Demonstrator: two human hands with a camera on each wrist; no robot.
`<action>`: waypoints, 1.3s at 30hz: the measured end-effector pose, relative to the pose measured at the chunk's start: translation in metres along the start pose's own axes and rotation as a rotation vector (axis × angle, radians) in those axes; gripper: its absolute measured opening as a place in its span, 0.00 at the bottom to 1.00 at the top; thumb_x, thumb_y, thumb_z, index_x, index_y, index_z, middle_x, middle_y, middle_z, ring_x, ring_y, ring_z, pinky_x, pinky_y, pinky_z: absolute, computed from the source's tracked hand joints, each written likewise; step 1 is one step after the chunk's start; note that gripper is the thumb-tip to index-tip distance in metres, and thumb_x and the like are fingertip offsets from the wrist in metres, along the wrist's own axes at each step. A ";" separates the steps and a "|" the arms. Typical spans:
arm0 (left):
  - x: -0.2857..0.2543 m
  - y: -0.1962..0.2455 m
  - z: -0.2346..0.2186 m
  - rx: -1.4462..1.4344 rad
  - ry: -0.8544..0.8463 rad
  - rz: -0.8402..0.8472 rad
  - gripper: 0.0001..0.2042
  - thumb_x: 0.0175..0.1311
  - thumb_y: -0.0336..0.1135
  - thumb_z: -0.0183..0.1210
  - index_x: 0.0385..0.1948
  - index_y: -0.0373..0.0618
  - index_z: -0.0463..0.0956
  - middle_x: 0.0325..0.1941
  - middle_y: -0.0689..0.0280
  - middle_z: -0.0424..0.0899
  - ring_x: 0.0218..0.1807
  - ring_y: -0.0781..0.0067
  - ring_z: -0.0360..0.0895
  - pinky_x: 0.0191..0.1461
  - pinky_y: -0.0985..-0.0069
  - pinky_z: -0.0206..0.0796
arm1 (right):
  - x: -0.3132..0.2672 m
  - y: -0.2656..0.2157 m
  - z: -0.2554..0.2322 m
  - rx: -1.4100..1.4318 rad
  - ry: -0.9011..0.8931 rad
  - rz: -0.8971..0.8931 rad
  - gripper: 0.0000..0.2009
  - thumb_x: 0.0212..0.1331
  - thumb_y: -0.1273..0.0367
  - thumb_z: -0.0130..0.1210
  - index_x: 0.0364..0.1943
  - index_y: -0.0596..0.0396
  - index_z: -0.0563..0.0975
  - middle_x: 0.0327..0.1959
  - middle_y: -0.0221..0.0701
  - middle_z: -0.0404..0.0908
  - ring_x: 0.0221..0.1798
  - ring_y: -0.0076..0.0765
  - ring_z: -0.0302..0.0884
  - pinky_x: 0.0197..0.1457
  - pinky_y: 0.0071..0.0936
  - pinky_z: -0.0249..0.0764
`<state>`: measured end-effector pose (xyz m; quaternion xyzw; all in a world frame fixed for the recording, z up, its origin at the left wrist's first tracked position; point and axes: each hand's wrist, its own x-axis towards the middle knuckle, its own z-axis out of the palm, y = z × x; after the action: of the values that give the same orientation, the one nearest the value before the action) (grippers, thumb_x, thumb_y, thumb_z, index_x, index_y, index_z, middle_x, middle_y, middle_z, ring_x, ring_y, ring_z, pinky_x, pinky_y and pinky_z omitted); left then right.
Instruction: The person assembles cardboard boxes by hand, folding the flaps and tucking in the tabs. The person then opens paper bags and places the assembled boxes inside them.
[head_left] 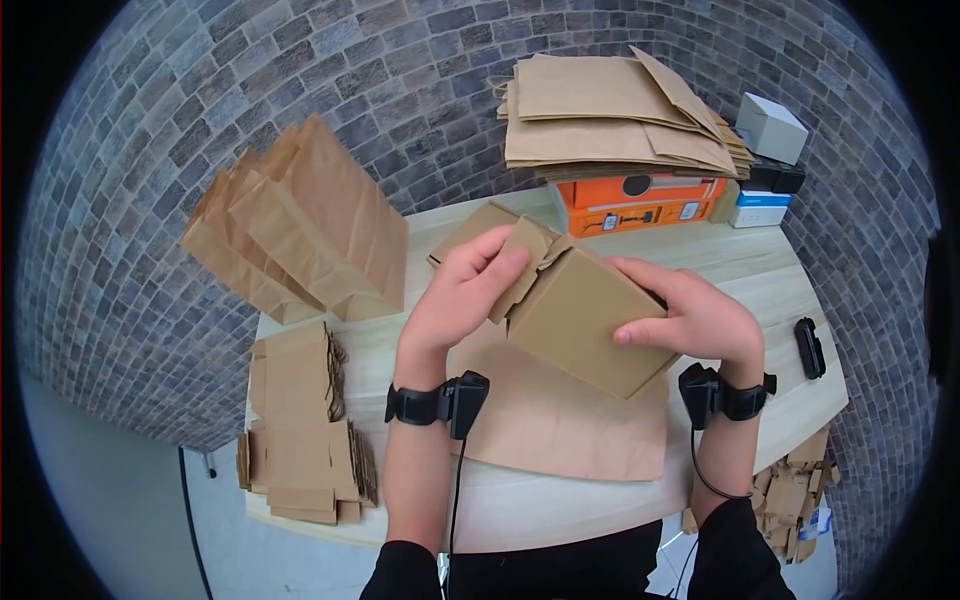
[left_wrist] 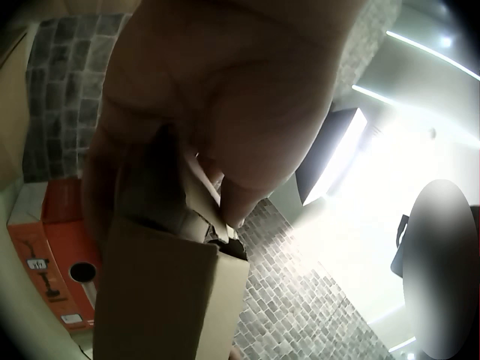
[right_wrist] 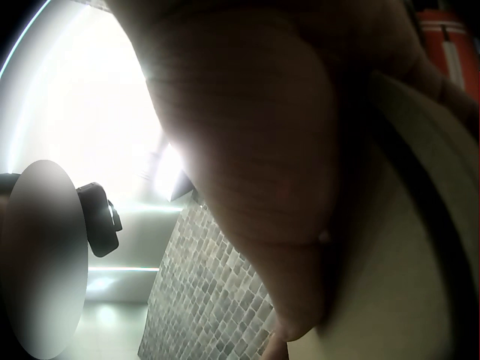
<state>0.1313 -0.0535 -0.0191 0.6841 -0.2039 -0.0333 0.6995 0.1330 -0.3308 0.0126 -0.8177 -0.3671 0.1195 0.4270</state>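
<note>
A brown cardboard box (head_left: pixel 590 320) is held tilted in the air over the table by both hands. My left hand (head_left: pixel 465 285) pinches the flap (head_left: pixel 525 262) at the box's left end, thumb on top; the flap stands partly open with a creased edge. My right hand (head_left: pixel 690 310) grips the opposite end, its thumb lying on the broad face. In the left wrist view the box (left_wrist: pixel 161 292) shows a gap beside the flap under the fingers. Below the box lies a flat brown paper bag (head_left: pixel 570 440). Another cardboard box (head_left: pixel 470 232) sits behind the left hand.
Standing paper bags (head_left: pixel 320 220) are at the back left, with stacked flat cardboard (head_left: pixel 300 430) in front. Flat paper bags (head_left: pixel 610 110) lie piled on orange boxes (head_left: pixel 640 205) at the back. A black object (head_left: pixel 810 348) lies at right; cardboard pieces (head_left: pixel 795 490) are below the table edge.
</note>
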 end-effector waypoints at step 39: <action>-0.011 0.019 0.005 0.604 -0.004 0.056 0.10 0.59 0.26 0.65 0.42 0.40 0.80 0.38 0.70 0.85 0.38 0.80 0.79 0.40 0.79 0.73 | 0.005 0.015 0.004 -0.129 -0.095 0.087 0.29 0.56 0.50 0.64 0.58 0.52 0.76 0.44 0.42 0.84 0.45 0.51 0.82 0.48 0.36 0.77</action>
<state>0.1146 -0.0537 -0.0031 0.8553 -0.2246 0.0467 0.4646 0.1422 -0.3305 -0.0009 -0.8522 -0.3579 0.1526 0.3499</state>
